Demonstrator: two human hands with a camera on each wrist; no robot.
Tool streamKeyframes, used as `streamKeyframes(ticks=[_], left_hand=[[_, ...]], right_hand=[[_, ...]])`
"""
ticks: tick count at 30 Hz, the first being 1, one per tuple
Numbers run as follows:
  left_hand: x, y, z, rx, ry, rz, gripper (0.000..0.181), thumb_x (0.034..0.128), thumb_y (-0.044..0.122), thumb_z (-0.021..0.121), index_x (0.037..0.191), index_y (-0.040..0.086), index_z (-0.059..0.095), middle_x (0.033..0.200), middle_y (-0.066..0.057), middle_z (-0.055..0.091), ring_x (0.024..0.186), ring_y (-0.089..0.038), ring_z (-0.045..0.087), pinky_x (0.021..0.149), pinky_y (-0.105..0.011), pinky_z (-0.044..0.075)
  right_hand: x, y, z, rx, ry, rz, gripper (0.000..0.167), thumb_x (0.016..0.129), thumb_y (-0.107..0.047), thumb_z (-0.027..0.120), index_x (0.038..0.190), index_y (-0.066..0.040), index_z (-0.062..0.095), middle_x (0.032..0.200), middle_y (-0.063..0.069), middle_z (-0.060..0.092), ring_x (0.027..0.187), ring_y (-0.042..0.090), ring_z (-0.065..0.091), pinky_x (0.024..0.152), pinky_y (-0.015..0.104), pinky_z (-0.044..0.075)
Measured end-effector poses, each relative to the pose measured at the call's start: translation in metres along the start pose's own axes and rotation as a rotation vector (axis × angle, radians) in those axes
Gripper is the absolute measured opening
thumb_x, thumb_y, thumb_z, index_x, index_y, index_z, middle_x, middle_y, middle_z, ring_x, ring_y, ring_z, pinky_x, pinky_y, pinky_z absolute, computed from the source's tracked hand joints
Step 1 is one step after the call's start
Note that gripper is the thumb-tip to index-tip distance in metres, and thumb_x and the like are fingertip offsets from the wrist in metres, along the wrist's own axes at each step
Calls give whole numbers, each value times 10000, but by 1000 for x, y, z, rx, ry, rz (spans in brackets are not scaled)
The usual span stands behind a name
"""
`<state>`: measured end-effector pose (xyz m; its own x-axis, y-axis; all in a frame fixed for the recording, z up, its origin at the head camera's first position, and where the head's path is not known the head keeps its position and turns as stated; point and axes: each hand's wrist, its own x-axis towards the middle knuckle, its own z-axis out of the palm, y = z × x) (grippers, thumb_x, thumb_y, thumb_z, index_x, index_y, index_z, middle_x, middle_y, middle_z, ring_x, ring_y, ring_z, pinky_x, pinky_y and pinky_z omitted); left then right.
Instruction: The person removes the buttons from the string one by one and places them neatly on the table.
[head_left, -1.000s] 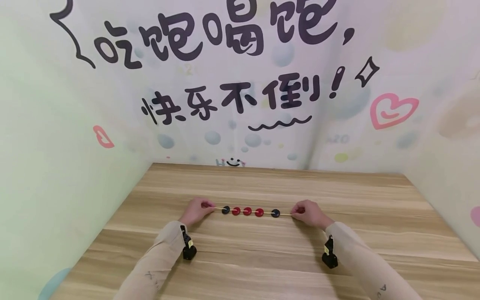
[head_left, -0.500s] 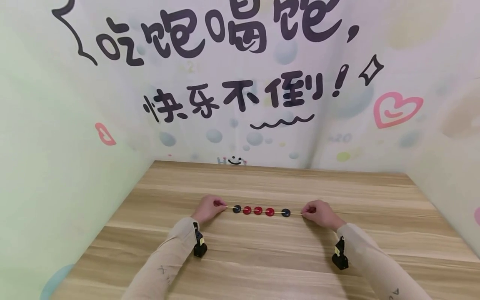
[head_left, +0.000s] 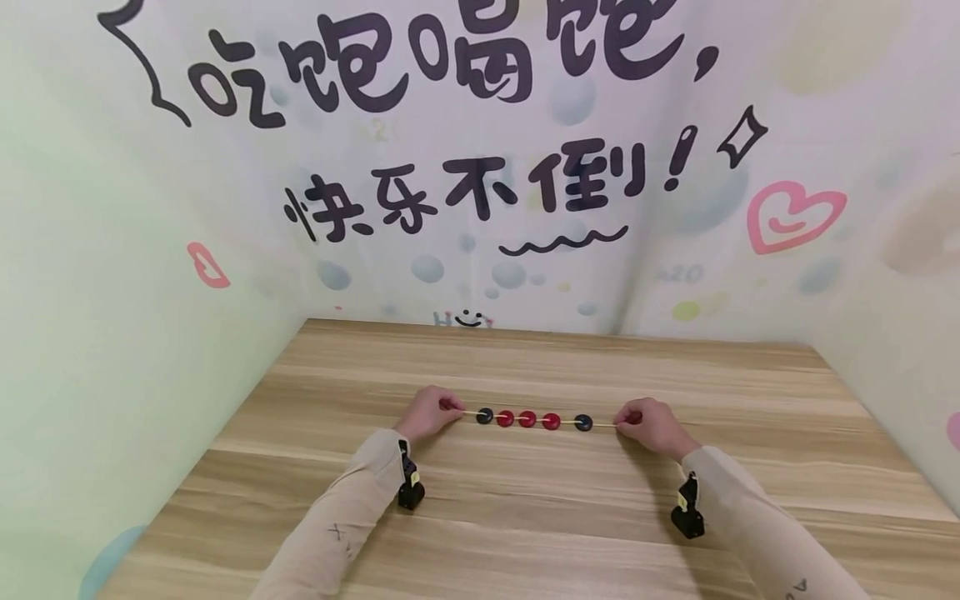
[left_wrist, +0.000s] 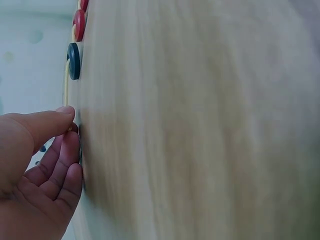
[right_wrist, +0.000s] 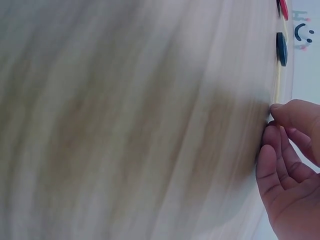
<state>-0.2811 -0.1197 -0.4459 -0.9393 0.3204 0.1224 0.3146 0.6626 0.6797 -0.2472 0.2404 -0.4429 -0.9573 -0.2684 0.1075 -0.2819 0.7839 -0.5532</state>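
A pale yellow string (head_left: 609,426) runs between both hands, threaded through a row of round discs that look like buttons. From left to right come a dark blue button (head_left: 484,416), a red button (head_left: 505,419), two more red ones, then another dark blue button (head_left: 583,422) after a wider gap. My left hand (head_left: 432,412) pinches the string's left end between thumb and forefinger. The right end is pinched by my right hand (head_left: 654,425). In the left wrist view the string (left_wrist: 66,87) enters the thumb tip's grip, and the near blue button (left_wrist: 74,61) stands edge-on close to the tabletop.
The wood-grain table (head_left: 540,517) stretches around both hands. Behind it rises a white backdrop (head_left: 420,350) printed with black lettering and pink hearts. A small black camera (head_left: 410,487) sits on the left wrist, and another black camera (head_left: 687,508) on the right wrist.
Both hands and the string of buttons have shifted rightward across the table, and slightly away from me. Button order and both pinches stay the same; the head view has tilted slightly.
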Motion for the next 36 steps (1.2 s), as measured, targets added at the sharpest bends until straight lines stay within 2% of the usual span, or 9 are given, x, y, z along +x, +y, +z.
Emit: streamKeyframes(ticks=[5,10,20,28,32,36], left_hand=[[0,3,2,-15,-4,24,37,766,20,652,792,4,673,705,-28,616,645,-109,536,612,-231,441],[1,2,3,-18,-10,9,36,771,26,649,797,16,673,699,-10,599,639,-88,516,599,-219,433],[2,2,3,-80,-56,-19,114,758,35,668,867,5,658,741,-14,595,677,-100,523,630,-223,441],[4,10,4,-111,-37,-16,163,777,67,659,923,-4,643,822,-42,617,753,-151,561,703,-270,463],[6,12,6,-106,-23,-25,164,785,74,652,936,10,645,847,-49,628,771,-153,574,720,-268,466],[6,15,8,-112,-30,8,160,774,53,655,922,-8,645,836,-66,630,759,-168,575,708,-272,467]], right_hand=[[-1,3,-2,11,-15,9,87,800,-62,623,741,1,628,718,8,588,660,122,495,602,279,427],[-1,4,-2,14,-20,10,89,789,-74,639,751,6,630,719,2,589,660,119,496,605,276,427],[0,0,-5,28,-38,16,41,782,-44,636,804,-10,640,746,13,590,679,129,493,606,275,424],[12,-19,-10,62,-39,17,118,811,-44,603,897,33,629,795,59,600,716,167,526,620,288,457],[21,-31,-5,97,-52,-8,133,815,-43,602,915,42,625,801,60,599,724,170,527,642,294,461],[29,-45,6,114,-38,-50,120,804,-33,612,895,44,627,781,58,604,715,164,537,644,293,466]])
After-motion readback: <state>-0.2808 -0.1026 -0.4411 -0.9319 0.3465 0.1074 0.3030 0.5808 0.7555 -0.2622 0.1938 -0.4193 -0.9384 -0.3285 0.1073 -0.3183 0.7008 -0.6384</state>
